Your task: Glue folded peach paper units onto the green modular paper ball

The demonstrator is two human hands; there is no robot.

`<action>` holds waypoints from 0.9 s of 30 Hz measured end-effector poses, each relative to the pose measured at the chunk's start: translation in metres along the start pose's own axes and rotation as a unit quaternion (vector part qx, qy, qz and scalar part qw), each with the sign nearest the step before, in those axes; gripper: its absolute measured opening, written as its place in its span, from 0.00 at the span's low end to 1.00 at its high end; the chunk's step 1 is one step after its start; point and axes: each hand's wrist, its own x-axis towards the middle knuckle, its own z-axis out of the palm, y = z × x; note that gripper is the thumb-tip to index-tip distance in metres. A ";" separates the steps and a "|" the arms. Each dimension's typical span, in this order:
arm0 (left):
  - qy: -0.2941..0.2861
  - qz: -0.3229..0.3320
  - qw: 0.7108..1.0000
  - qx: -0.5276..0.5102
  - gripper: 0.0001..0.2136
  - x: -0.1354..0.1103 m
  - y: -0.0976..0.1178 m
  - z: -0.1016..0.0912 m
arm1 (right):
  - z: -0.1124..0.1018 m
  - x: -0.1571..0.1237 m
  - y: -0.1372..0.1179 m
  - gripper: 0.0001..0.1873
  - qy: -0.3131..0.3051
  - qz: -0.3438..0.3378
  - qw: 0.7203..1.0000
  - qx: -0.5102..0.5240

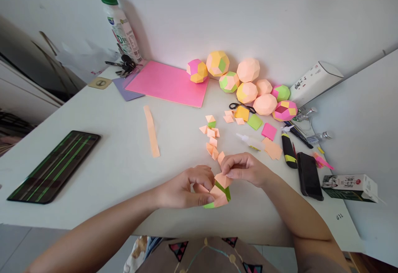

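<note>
My left hand [189, 188] is closed around a partly formed folded-paper ball [219, 197] in peach and green, with the thumb pressed on its near side. With thumb and fingertips, my right hand [245, 168] pinches a peach folded paper piece [223, 180] at the top of that ball. Whether the piece is joined to it I cannot tell. Just beyond both hands lie several small folded paper pieces [213, 141], mostly peach. A white glue bottle [250, 142] lies farther right, beside peach paper squares [272, 148].
Finished paper balls [248, 70] cluster against the wall near black scissors [241, 107]. A pink sheet [171, 84] and a peach strip [151, 131] lie left of centre. A tablet [54, 167] is at left; a phone [310, 176], a box cutter [289, 150] and a carton [350, 187] are at right.
</note>
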 end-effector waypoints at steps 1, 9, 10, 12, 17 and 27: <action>-0.005 -0.002 1.000 0.005 0.16 0.000 0.000 0.000 | 0.001 0.000 0.001 0.04 -0.008 0.004 1.000 0.003; -0.009 -0.001 1.000 0.020 0.15 0.000 0.000 0.002 | 0.003 0.000 0.002 0.04 -0.020 0.013 1.000 -0.013; -0.008 -0.001 1.000 0.019 0.15 0.000 0.000 0.001 | 0.004 0.000 0.002 0.05 -0.021 0.016 1.000 -0.016; -0.007 -0.001 1.000 0.017 0.15 0.000 0.000 0.001 | 0.004 0.000 0.002 0.05 -0.022 0.020 0.999 -0.017; -0.010 0.000 1.000 0.022 0.15 0.000 0.000 0.002 | 0.005 0.000 0.004 0.05 -0.015 0.040 0.999 -0.008; -0.003 -0.015 1.000 -0.006 0.14 0.001 0.001 0.002 | 0.006 0.002 0.005 0.04 0.004 0.089 0.996 0.003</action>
